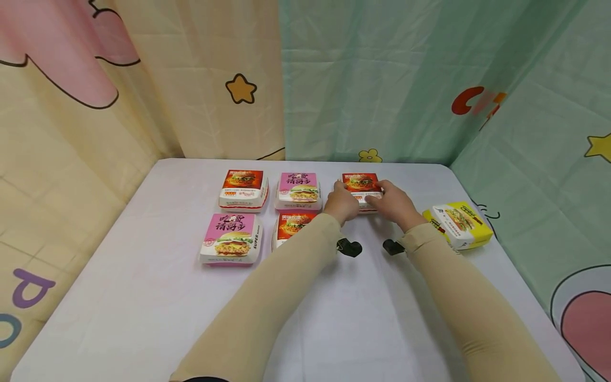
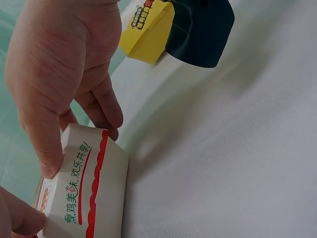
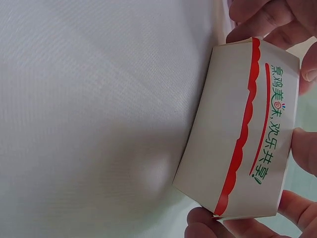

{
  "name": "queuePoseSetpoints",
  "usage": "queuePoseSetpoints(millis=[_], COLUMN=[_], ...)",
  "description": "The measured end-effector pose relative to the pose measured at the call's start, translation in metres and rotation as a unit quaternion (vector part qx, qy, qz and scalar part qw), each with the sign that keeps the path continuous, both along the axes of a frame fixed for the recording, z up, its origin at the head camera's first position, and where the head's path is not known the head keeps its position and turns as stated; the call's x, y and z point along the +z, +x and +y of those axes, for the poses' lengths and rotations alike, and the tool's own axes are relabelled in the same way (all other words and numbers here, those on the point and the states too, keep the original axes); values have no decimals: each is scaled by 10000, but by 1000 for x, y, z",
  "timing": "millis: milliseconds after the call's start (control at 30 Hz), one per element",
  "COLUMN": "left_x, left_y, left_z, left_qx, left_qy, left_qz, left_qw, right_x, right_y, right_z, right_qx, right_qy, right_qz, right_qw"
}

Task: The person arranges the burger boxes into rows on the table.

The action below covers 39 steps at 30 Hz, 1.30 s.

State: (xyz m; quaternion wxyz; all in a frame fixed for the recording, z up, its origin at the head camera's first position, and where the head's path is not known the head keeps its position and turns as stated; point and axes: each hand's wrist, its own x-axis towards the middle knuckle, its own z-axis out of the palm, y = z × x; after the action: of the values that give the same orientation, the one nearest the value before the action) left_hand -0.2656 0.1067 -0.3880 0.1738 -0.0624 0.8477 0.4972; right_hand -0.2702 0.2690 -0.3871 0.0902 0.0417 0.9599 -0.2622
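Note:
Both hands hold a red-and-white burger box (image 1: 361, 182) in the back row, its picture side up on the white table. My left hand (image 1: 341, 204) grips its left end, thumb over the top edge and fingers along the side. At the opposite end, my right hand (image 1: 395, 204) grips it with the thumb on top. The right wrist view shows the white front wall (image 3: 233, 124) with a red scalloped line and green lettering, fingers wrapping both ends. Left of the left hand stands a pink burger box (image 1: 299, 190).
Another red burger box (image 1: 243, 188) stands back left, with a pink one (image 1: 231, 239) in front of it. My left sleeve partly covers a further red box (image 1: 291, 225). A yellow burger box (image 1: 459, 225) sits angled near the right table edge. Printed curtains (image 1: 353, 79) hang behind the table.

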Motion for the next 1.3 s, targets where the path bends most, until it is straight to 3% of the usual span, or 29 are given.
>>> queuePoseSetpoints(millis=[367,933,1300], left_x=[1,1,4], left_y=[0,0,2], left_z=[-2,-1,-2], left_qx=[-29,166,237], left_qy=[-71,-280,-340], left_qz=[-18,-104,-100], left_qw=[10000,9994,9991], right_x=[-2,-6,-3], right_y=[0,0,0], right_z=[-2,-6,-10], right_qx=[-12,104,14], right_qy=[-66,49,138], right_qz=[-56,136,-86], right_qw=[10000,9998,9999])
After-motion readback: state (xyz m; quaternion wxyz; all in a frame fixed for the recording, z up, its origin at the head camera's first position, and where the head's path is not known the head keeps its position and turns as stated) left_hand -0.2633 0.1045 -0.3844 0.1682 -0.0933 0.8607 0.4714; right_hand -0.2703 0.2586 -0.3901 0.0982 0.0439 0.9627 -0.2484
